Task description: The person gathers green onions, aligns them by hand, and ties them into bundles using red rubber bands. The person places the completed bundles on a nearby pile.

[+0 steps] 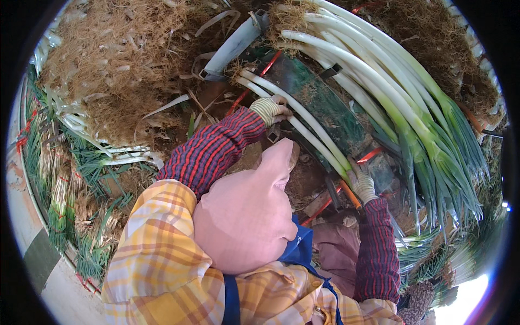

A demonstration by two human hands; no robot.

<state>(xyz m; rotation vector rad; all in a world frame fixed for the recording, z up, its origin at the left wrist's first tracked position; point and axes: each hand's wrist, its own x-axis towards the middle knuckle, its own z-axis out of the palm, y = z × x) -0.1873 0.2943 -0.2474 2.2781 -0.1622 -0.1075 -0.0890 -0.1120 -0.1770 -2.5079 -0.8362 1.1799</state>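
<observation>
Two long green onions (310, 118) lie slantwise before me, their roots at the upper left and their green ends at the lower right. My left hand (274, 109), in a striped glove with bare fingertips, is closed around the white stems near the roots. At the green end, my right hand (362, 182), also in a striped glove, is shut on the same onions; its fingers are partly hidden. Beyond them, a big pile of green onions (373, 69) rests on a low stand (304, 87) with a dark green surface. Red ties (270, 65) run under the two onions.
A large heap of onions with brown roots (109, 65) fills the upper left. A metal channel (233, 46) stands at the stand's far end. More roots (434, 44) lie upper right. Tied bundles (59, 207) lie far left; an orange-handled tool (350, 194) is beside my right hand.
</observation>
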